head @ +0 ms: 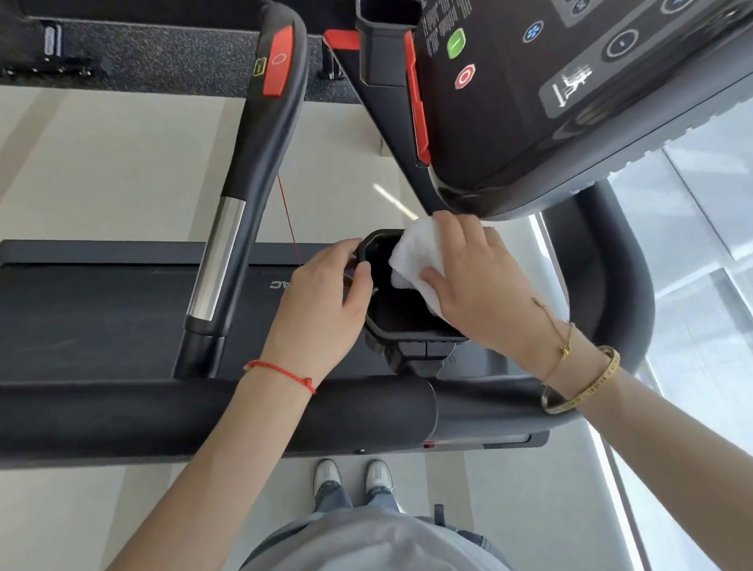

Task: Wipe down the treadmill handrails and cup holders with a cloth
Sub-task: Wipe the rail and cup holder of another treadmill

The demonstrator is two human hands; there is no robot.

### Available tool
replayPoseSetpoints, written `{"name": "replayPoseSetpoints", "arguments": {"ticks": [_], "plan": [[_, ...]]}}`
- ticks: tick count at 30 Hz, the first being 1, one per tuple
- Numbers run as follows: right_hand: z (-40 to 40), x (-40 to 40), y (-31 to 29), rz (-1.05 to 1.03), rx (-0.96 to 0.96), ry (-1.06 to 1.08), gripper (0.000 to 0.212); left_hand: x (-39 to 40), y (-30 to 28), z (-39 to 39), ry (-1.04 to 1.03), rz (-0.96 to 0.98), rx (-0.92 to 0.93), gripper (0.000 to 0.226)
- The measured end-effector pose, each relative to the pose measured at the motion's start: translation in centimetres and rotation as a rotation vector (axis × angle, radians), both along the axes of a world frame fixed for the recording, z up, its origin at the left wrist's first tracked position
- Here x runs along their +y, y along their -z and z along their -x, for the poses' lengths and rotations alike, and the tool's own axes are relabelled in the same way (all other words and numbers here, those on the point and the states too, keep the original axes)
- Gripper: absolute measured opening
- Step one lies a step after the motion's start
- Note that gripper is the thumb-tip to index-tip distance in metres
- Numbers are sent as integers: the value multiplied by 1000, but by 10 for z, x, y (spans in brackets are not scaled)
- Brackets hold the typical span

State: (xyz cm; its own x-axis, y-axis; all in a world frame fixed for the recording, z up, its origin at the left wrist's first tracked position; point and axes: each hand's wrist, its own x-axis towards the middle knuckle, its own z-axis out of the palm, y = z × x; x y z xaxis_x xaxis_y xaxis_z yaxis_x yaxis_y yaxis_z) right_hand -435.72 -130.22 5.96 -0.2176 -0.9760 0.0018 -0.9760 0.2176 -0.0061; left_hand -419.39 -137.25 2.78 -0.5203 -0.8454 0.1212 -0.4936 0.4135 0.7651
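Observation:
A black cup holder hangs at the near side of the treadmill console, at the centre of the view. My left hand grips its left rim, thumb curled over the edge. My right hand holds a white cloth and presses it against the holder's right inner wall and rim. A second black cup holder sits at the far side of the console. The near padded handrail runs across below my wrists. The centre handlebar, with a chrome grip section, rises to the left.
The console panel with its buttons overhangs at the top right. A curved black handrail bends around the right side. The treadmill belt lies to the left. A red safety cord hangs by the centre bar. My shoes stand on the pale floor.

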Motion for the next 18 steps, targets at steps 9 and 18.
{"name": "replayPoseSetpoints", "arguments": {"ticks": [9, 18], "plan": [[11, 20, 2, 40, -556, 328, 55, 0, 1, 2, -7, 31, -11, 29], [6, 44, 12, 90, -640, 383, 50, -1, 0, 2, -9, 35, -14, 29]]}}
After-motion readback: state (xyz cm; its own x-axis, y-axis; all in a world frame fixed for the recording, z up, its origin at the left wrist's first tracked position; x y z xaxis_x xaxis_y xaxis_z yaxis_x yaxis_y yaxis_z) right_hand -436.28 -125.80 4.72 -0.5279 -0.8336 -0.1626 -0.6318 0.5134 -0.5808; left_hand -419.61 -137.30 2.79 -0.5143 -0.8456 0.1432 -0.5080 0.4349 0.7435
